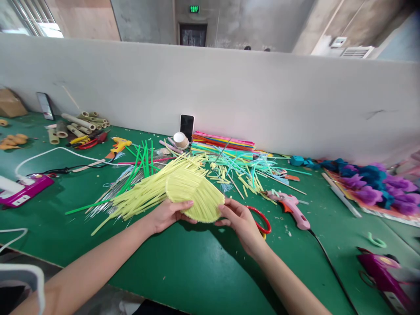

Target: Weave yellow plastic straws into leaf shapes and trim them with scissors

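A flat, leaf-shaped piece made of pale yellow pipe cleaners (197,194) is held up above the green table. My left hand (170,214) grips its lower left edge, thumb on top and fingers beneath. At the right edge, my right hand (239,218) pinches it between thumb and fingers. Just behind lies a pile of loose yellow pipe cleaners (144,188), partly hidden by the piece. Red-handled scissors (265,221) rest beside my right hand, their blades out of sight. Farther right is a pink glue gun (293,210).
Bundled coloured pipe cleaners (223,142), a paper cup (180,140) and a phone (187,124) stand by the white partition (210,87). A yellow glue gun (120,144) and bamboo tubes (78,124) lie left. Purple and teal flowers (374,183) and a power strip (383,275) are right.
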The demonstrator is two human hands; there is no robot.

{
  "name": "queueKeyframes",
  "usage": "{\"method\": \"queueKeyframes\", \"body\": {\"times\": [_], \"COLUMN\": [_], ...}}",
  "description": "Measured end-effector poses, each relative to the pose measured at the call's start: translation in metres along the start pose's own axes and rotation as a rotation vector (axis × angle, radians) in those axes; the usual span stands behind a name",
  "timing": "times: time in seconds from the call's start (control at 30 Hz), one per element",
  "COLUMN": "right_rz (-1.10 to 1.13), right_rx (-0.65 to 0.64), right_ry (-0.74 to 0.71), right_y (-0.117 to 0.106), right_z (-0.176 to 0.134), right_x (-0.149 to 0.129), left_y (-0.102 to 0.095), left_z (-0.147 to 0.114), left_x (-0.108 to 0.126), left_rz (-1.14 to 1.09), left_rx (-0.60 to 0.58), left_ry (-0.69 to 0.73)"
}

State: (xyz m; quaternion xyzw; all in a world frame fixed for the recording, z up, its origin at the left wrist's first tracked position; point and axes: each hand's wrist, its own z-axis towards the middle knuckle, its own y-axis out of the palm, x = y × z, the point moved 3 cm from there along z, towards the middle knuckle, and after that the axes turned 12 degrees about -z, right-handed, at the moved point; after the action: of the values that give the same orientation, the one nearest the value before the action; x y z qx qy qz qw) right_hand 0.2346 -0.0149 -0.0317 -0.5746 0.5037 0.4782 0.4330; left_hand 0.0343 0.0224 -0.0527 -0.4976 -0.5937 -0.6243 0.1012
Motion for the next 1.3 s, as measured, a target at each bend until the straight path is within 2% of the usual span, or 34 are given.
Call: {"method": "queueKeyframes", "body": {"times": [0.13, 0.73, 0.93, 1.13, 1.3], "right_rz": [-0.106, -0.113, -0.125, -0.136, -0.116], "right_rx": [-0.091, -0.022, -0.061, -0.092, -0.047], "right_ry": [-0.010, -0.008, -0.015, -0.017, -0.004], "right_y": [0.0078, 0.0031, 0.0053, 0.0064, 0.0028], "right_z": [-0.0005, 0.0002, 0.0006, -0.0007, -0.0007], "right_x": [0.0032, 0.0027, 0.0041, 0.0057, 0.0042], "left_y": [0.0009, 0.0027, 0.0005, 0.0004, 0.0007], "left_z": [-0.0011, -0.0015, -0.0010, -0.0017, -0.0013], "left_x": [-0.0004, 0.0003, -0.0014, -0.0006, 0.0002], "left_rz": [0.004, 0.008, 0.016, 0.047, 0.049], "left_rx": [-0.015, -0.030, -0.044, -0.004, -0.001], "left_ry": [-0.008, -0.038, -0.031, -0.040, -0.030]}}
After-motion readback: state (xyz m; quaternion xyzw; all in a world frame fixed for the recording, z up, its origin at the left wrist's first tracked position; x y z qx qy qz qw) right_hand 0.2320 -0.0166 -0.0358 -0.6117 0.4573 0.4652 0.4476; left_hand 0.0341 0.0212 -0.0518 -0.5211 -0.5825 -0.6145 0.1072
